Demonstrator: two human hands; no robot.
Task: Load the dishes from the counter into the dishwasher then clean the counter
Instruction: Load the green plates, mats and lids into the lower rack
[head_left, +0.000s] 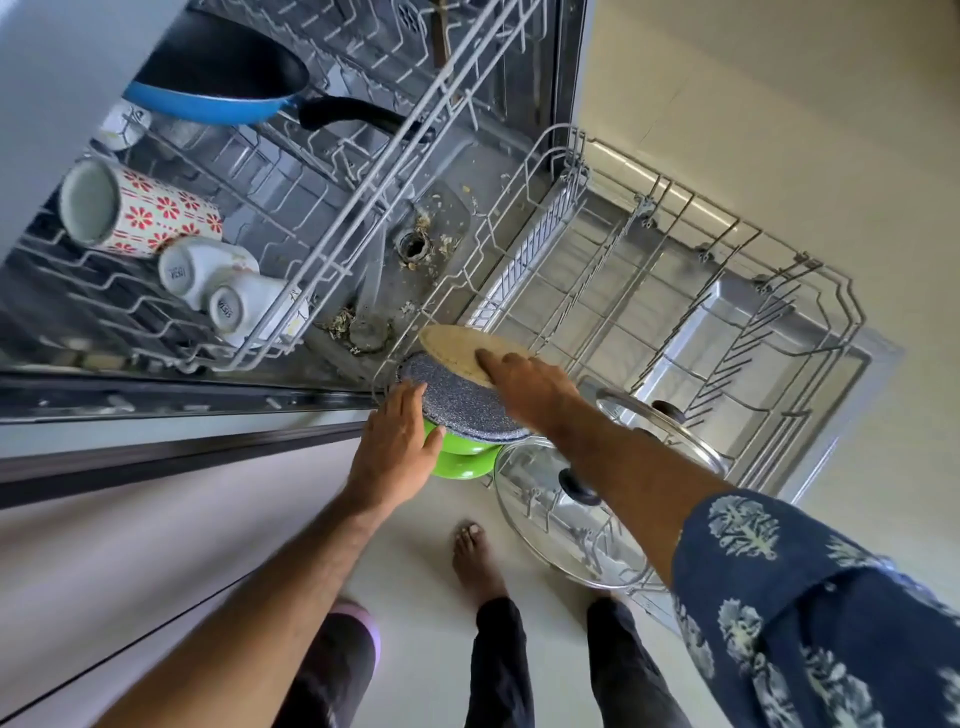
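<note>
You are in the loading step, with the green pan (460, 460) going into the near left corner of the pulled-out lower rack (691, 291). It stands on its edge, speckled grey inside (462, 402) facing up toward you, green outer wall showing below. Against its upper edge lies a round tan board (457, 348), tilted over the rack's wire rim.

Your left hand (397, 447) rests on the pan's left rim, fingers fairly straight and laid along the edge; whether the thumb hooks round the far side you cannot tell from here. Your right hand (524, 384) lies on the tan board, index finger stretched flat across it, the other fingers hidden beneath or behind, so a true grip is not shown.

Just right of the pan, two glass lids (540, 519) with dark knobs stand in the rack, the nearer one under your right forearm. The rest of the lower rack is bare wire. The upper rack (291, 218) holds a blue frying pan (218, 83), a flowered mug (140, 210) and white cups (208, 265) on their sides. Food scraps lie round the filter (415, 247) on the tub floor.

The next move, as it looks, calls for settling pan and board between the tines so each stands without your support, clear of the lids. Then release and go back to the counter, out of view here, for whatever remains.
</note>
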